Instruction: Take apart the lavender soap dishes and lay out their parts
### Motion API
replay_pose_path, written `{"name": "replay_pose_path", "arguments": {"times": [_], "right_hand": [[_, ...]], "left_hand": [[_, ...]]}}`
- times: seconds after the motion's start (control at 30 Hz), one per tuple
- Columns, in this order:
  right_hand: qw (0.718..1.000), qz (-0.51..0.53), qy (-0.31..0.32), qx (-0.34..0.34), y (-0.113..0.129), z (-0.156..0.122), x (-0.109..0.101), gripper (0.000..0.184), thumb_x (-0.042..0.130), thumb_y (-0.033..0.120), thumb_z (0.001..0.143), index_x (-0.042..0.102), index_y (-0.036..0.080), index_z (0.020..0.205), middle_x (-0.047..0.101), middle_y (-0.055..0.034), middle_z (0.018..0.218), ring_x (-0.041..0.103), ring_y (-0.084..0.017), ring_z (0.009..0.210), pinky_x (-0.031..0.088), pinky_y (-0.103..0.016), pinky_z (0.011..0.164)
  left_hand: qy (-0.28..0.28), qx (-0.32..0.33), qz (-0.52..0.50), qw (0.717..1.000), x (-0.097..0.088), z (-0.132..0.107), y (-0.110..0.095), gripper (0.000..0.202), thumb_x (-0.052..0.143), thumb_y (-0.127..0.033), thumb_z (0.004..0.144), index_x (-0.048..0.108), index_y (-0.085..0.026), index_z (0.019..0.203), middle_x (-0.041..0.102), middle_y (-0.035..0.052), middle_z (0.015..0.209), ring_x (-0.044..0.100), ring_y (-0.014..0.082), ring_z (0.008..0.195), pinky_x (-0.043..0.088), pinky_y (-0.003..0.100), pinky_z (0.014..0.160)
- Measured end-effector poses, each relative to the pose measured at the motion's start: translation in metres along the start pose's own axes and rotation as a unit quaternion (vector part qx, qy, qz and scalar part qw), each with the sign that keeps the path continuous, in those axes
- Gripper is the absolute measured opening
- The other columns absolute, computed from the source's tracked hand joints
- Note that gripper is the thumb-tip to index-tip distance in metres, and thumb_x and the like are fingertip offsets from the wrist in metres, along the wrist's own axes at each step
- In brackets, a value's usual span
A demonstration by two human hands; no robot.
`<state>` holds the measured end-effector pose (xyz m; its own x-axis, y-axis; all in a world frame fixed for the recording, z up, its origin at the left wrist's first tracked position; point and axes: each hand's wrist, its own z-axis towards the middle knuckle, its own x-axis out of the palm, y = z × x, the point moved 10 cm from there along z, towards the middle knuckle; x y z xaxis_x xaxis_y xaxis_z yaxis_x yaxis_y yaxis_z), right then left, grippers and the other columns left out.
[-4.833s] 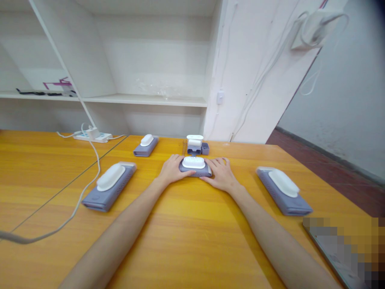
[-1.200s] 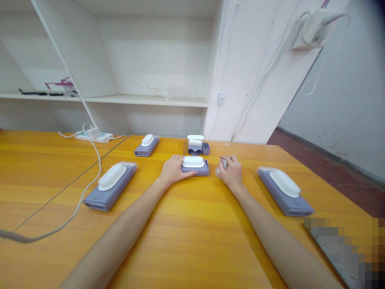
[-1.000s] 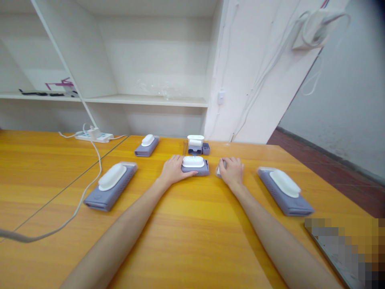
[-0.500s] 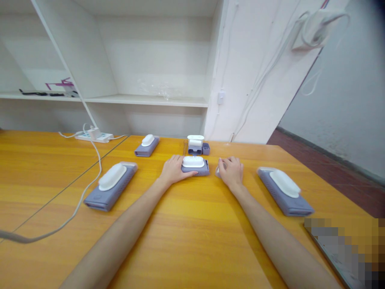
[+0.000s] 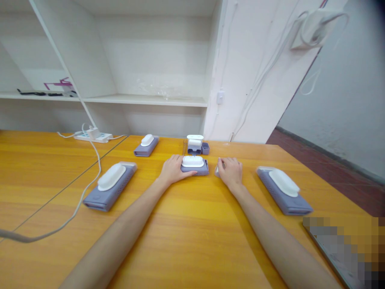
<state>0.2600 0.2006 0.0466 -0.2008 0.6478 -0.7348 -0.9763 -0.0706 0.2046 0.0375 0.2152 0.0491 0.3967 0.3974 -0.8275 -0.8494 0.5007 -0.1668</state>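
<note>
The left hand [image 5: 173,169] grips the purple box [image 5: 202,170], best braced flat on the bench [image 5: 186,241]; the right hand [image 5: 231,170] seems to pinch a mostly hidden piece [image 5: 217,171].

And there's the box [image 5: 197,171], purple-grey, lying flat and crosswise, left end in the left hand [image 5: 172,168], oval white top [image 5: 193,161] uppermost! Just right, a small pale piece [image 5: 217,170], mostly hidden by the right hand [image 5: 231,170]!
</note>
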Motion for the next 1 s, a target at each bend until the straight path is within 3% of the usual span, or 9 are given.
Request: {"name": "replay_pose_path", "arguments": {"times": [0.2, 0.37, 0.77, 1.0], "right_hand": [[0.999, 0.029, 0.01, -0.023, 0.004, 0.002, 0.002, 0.036, 0.039, 0.032, 0.093, 0.066, 0.02, 0.073, 0.069, -0.0056, 0.08, 0.053, -0.021, 0.085, 0.027, -0.034, 0.077], [0.996, 0.069, 0.021, -0.061, 0.014, 0.0, 0.002, 0.027, 0.044, 0.032, 0.091, 0.068, 0.02, 0.084, 0.07, -0.0039, 0.087, 0.053, -0.02, 0.088, 0.028, -0.034, 0.08], [0.988, 0.103, 0.03, -0.11, 0.023, -0.004, 0.003, 0.028, 0.04, 0.032, 0.093, 0.066, 0.021, 0.097, 0.068, -0.0041, 0.096, 0.052, -0.02, 0.098, 0.028, -0.038, 0.09], [0.98, 0.083, 0.018, -0.178, 0.046, -0.01, -0.006, 0.037, 0.046, 0.044, 0.089, 0.059, 0.019, 0.113, 0.063, -0.0085, 0.113, 0.048, -0.025, 0.108, 0.021, -0.045, 0.101]], "left_hand": [[-0.001, 0.0, -0.001, 1.0, 0.001, 0.0, 0.001, 0.068, 0.048, -0.077, 0.068, 0.055, -0.02, 0.104, 0.061, 0.009, 0.1, 0.056, 0.0251, 0.096, 0.045, 0.036, 0.083], [-0.002, 0.007, 0.006, 1.0, 0.001, -0.001, 0.0, 0.067, 0.045, -0.078, 0.07, 0.056, -0.019, 0.101, 0.062, 0.0091, 0.098, 0.057, 0.0251, 0.094, 0.045, 0.036, 0.081], [-0.011, 0.019, -0.003, 1.0, 0.001, 0.0, -0.002, 0.068, 0.047, -0.076, 0.07, 0.056, -0.018, 0.104, 0.063, 0.0086, 0.097, 0.057, 0.025, 0.094, 0.045, 0.036, 0.081], [-0.015, 0.018, -0.008, 1.0, 0.001, 0.0, 0.0, 0.068, 0.047, -0.077, 0.069, 0.056, -0.019, 0.104, 0.063, 0.0084, 0.097, 0.057, 0.0241, 0.094, 0.045, 0.035, 0.081]]}}
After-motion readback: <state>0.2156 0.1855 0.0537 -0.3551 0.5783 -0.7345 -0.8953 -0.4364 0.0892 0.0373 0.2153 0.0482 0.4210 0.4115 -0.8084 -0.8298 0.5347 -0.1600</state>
